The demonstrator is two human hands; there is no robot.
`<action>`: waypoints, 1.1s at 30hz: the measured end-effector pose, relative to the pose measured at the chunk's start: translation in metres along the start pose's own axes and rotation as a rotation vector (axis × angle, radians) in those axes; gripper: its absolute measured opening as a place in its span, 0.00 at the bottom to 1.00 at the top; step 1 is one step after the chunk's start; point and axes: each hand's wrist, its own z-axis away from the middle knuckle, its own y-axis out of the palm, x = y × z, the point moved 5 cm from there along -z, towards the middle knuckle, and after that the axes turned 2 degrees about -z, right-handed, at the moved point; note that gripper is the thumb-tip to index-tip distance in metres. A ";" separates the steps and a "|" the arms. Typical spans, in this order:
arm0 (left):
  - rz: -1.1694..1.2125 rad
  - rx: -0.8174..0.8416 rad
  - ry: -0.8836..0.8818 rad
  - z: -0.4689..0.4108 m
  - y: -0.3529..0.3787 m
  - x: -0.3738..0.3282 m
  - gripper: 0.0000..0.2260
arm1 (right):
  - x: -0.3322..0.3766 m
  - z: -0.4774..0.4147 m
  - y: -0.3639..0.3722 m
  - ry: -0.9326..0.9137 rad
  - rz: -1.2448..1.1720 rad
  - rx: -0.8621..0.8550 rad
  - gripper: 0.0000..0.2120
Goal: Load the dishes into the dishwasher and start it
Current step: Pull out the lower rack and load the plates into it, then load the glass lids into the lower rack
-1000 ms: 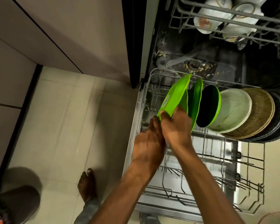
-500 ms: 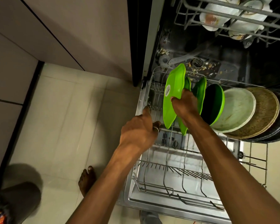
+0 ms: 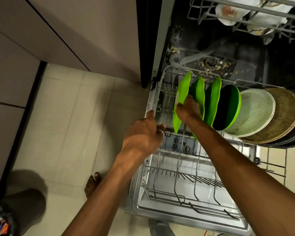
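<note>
Hands split work: right hand [image 3: 188, 110] grips bright green plastic plate [image 3: 181, 97] upright, likely seating it in slot; left hand [image 3: 143, 133], just beside, clasps silver wire rack [image 3: 186, 65], steadying.

My left hand [image 3: 143, 132] is leaving the green plate [image 3: 181, 99] and gripping the left rim of the lower rack [image 3: 152, 103]. My right hand [image 3: 188, 111] is standing that plate upright at the rack's left end.

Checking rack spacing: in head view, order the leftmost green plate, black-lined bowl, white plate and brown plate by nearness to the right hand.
1. Leftmost green plate, in the right hand.
2. Black-lined bowl, mid-row.
3. White plate, further right.
4. Brown plate, beyond it.
</note>
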 end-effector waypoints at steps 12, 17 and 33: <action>0.062 0.080 -0.029 0.001 0.002 -0.003 0.24 | -0.035 0.043 -0.003 0.028 -0.139 -0.092 0.20; 0.097 0.077 0.015 0.017 -0.024 -0.006 0.20 | -0.020 0.085 -0.032 -0.067 -0.258 -0.042 0.12; 0.368 -0.220 0.050 0.280 -0.375 0.007 0.18 | 0.248 0.419 -0.228 -0.344 -0.480 0.041 0.21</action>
